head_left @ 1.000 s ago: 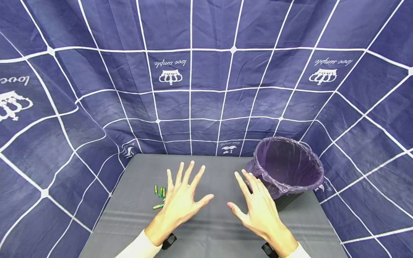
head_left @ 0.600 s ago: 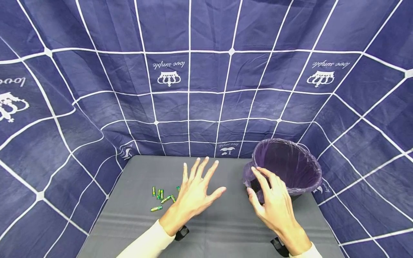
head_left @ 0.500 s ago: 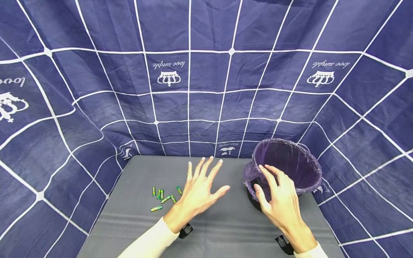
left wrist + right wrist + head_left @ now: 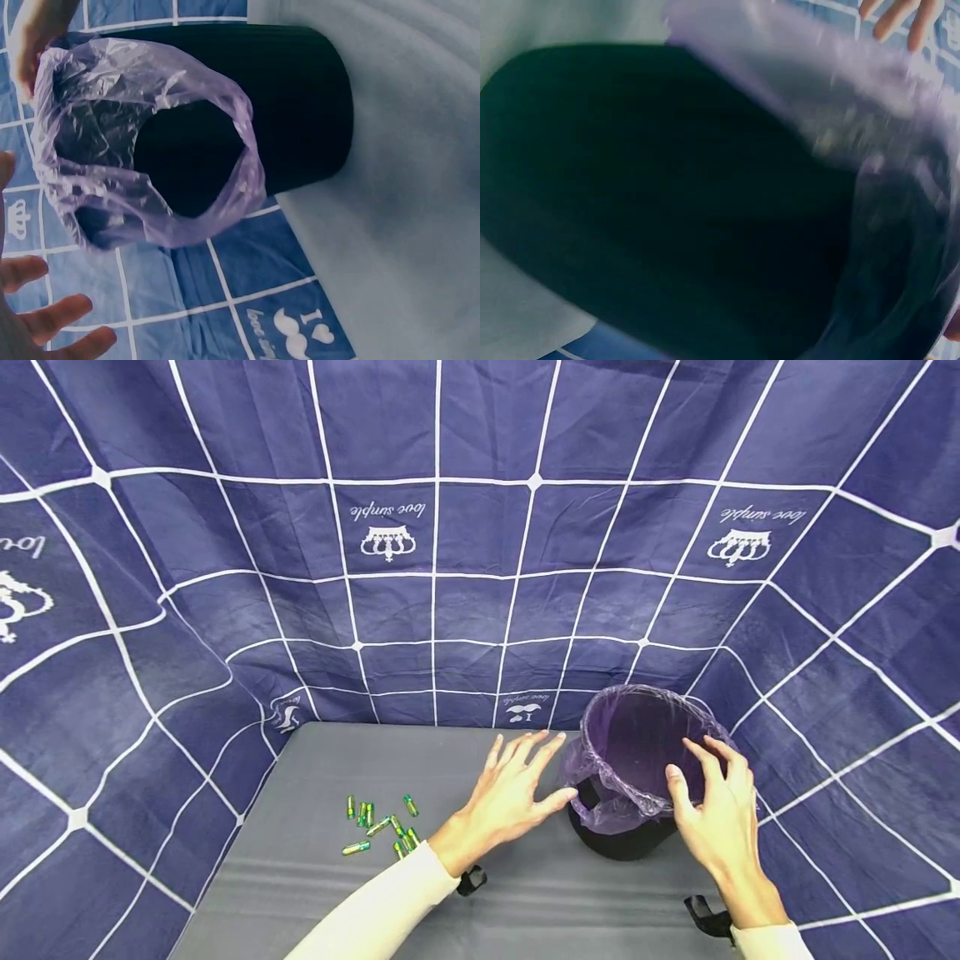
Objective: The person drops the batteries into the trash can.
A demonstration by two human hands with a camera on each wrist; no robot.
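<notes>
A black waste bin (image 4: 622, 845) lined with a thin purple plastic bag (image 4: 609, 802) stands on the grey table's right side. Loose film hangs over its front left wall, with a wide gap in it in the left wrist view. My left hand (image 4: 512, 792) hovers left of the bin, fingers spread, holding nothing. Over the bin's right front rim my right hand (image 4: 718, 814) has its fingers loosely bent, the thumb apart from them. From the right wrist, the bin's dark wall (image 4: 667, 195) fills most of the view, and the left hand's fingers (image 4: 897, 18) show at the top.
Several small green and yellow cylinders, like batteries (image 4: 356, 848), lie on the left of the grey table (image 4: 300, 893); my left sleeve (image 4: 375, 902) passes close to them. A blue checked cloth (image 4: 480, 610) hangs behind and along both sides.
Both hands have moved right, the left from near the small cylinders toward the bin, the right from the bin's left side to its right rim. More of the cylinders show now.
</notes>
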